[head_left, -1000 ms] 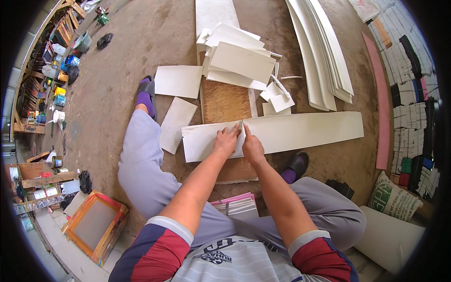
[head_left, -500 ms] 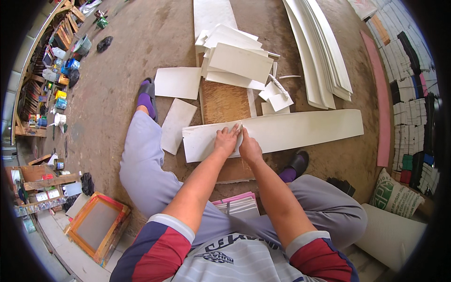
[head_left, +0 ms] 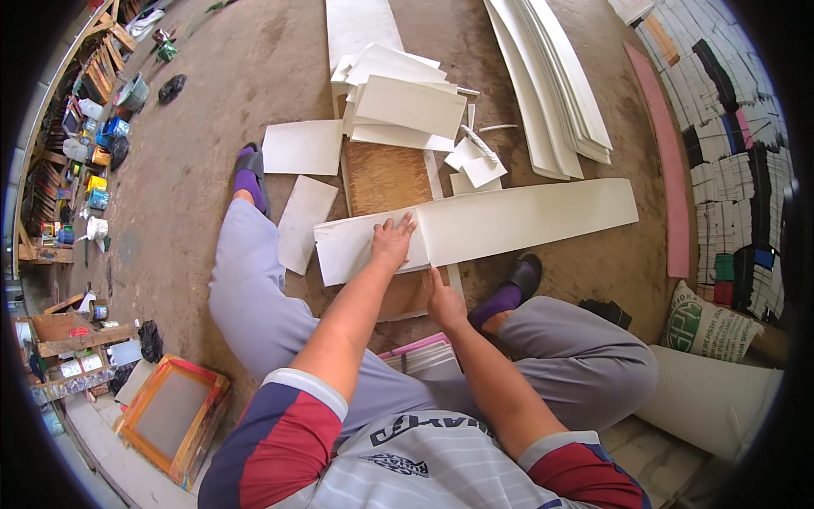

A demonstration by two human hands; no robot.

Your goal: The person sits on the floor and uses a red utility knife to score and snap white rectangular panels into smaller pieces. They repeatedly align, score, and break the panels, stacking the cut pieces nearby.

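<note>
A long white foam-like sheet (head_left: 534,219) lies crosswise in front of me, over a brown wooden board (head_left: 386,180). My left hand (head_left: 393,241) presses on the sheet's left part with its fingers spread. Just right of those fingertips, a thin line crosses the sheet from its far edge to its near edge. At the near end of that line is my right hand (head_left: 444,300), fingers curled closed with the index finger toward the sheet's edge. Whatever it grips is too small or hidden to name.
A pile of cut white pieces (head_left: 411,109) rests on the board beyond, beside loose scraps (head_left: 482,168). Long white sheets (head_left: 555,93) are stacked at far right. Two more pieces (head_left: 303,148) lie near my left foot. Paint containers line the left; bundled stacks (head_left: 721,204) stand at right.
My right hand has drawn toward me, from the sheet's far edge to its near edge, and a line now shows across the sheet. The left hand stays pressed on it. The view has shifted slightly.
</note>
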